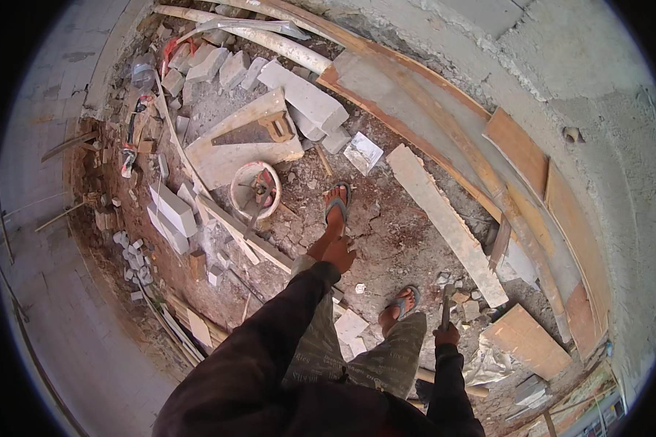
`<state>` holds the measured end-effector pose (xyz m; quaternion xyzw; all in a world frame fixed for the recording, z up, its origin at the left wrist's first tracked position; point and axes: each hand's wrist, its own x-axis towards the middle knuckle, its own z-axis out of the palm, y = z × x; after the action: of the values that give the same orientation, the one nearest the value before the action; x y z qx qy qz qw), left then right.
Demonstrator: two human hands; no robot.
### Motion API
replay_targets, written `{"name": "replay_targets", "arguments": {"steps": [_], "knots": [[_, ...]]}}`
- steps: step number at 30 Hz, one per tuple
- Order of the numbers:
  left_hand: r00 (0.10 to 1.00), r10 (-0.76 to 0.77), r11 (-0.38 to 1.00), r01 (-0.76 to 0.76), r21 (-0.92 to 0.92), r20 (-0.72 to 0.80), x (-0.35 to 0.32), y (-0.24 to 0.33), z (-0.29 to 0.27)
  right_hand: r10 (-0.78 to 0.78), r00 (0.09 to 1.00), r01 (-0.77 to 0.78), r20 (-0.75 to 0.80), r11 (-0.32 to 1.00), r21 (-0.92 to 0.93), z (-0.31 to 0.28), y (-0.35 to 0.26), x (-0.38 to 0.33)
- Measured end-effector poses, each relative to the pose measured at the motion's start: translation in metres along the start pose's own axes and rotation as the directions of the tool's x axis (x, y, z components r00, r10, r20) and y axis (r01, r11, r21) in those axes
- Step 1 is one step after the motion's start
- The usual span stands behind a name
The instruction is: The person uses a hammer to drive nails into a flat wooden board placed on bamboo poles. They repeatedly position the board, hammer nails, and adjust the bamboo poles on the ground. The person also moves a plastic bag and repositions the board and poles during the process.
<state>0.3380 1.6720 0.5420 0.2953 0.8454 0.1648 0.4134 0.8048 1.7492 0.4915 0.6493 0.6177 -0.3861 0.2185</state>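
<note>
My right hand [447,335] is closed around the handle of a hammer [446,309], held upright beside my right leg with its head pointing away from me. My left hand [338,254] hangs in front of my left leg, its fingers loosely bent and slightly apart, with nothing visible in it. Ahead and left of that hand stands a white bucket [235,191] with tools inside. Beyond the bucket, a handsaw [251,132] with a wooden handle lies on a pale board [210,164].
Grey blocks [173,210] and rubble lie to the left, along a long timber strip [270,252]. A narrow pale plank [444,218] lies ahead right. Boards and a long pole [514,207] line the concrete wall [605,175]. A plywood piece [526,341] lies near the right hand.
</note>
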Motion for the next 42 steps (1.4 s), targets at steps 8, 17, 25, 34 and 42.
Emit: {"name": "replay_targets", "arguments": {"steps": [8, 17, 25, 34, 42], "knots": [[0.883, -0.411, 0.847, 0.28, -0.451, -0.225, 0.092, -0.174, -0.081, -0.384, 0.922, 0.386, 0.046, 0.921, -0.049, 0.044, -0.347, 0.111], [0.741, -0.666, 0.375, 0.241, -0.895, -0.079, 0.139, -0.3, -0.073, -0.852, 0.521, 0.854, 0.046, 0.52, -0.03, 0.202, -0.742, 0.207], [0.737, -0.665, 0.292, 0.11, -0.95, -0.119, 0.158, -0.262, -0.068, -0.789, 0.608, 0.747, 0.092, 0.607, 0.272, 0.274, -0.851, 0.241], [0.588, -0.742, 0.334, -0.091, -0.938, -0.322, 0.181, -0.249, -0.155, -0.903, 0.428, 0.894, -0.029, 0.418, 0.158, 0.229, -0.843, 0.171], [0.508, -0.861, -0.016, -0.1, -0.995, -0.037, 0.2, -0.205, -0.312, -0.97, 0.242, 0.966, -0.036, 0.238, 0.1, 0.16, -0.789, 0.01]]}}
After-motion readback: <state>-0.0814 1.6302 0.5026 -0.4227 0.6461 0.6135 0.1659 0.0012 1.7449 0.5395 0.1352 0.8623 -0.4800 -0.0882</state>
